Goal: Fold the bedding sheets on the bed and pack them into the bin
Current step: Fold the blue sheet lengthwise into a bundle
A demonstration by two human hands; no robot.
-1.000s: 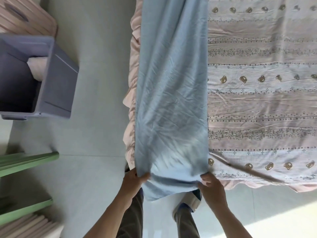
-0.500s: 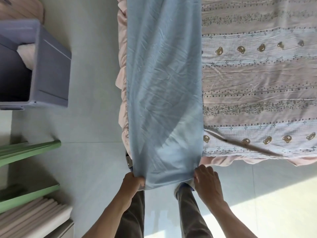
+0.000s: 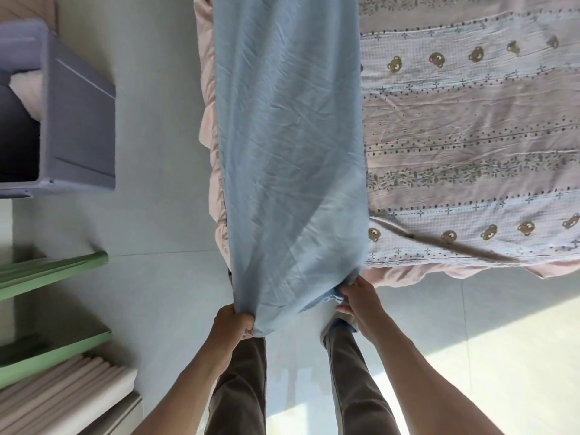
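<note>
Blue sheet (image 3: pixel 292 158) lies as a long strip along the bed's (image 3: pixel 470 136) left edge, its near end pulled off the foot. My left hand (image 3: pixel 230 324) and right hand (image 3: pixel 357 301) each grip a near corner. Open floor (image 3: pixel 157 215) separates the bed from the grey bin (image 3: pixel 78 120) at far left.

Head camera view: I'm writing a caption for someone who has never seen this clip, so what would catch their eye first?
Most likely the long blue sheet, folded into a strip running down the bed's left side and off its foot. Both hands hold its near end: the left hand grips one corner, the right hand pinches the other. A grey-blue bin stands on the floor at far left.
</note>
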